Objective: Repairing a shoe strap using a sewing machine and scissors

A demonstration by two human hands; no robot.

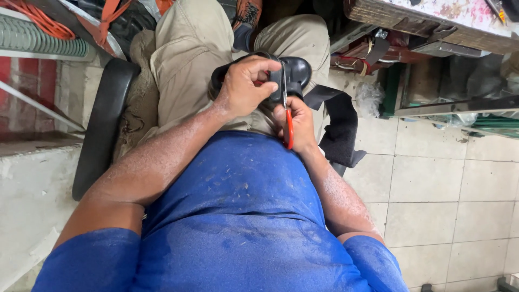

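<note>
Item: black sandal (296, 73) on our lap, long axis crosswise | left hand (244, 89) fingers closed over its upper | right hand (300, 125) gripping red-handled scissors (287, 116), blades pointing up into sandal | black strap (339, 121) hangs right.

Both bare forearms converge over the lap: the left hand (244, 89) curls its fingers (265, 66) closed from above, while the right hand (299, 125) grips beneath, wrist bent.

Seated person's left hand (243, 86) grips a black sandal (294, 73) on the lap; right hand (297, 124) works red-handled scissors (288, 121) against it.
</note>
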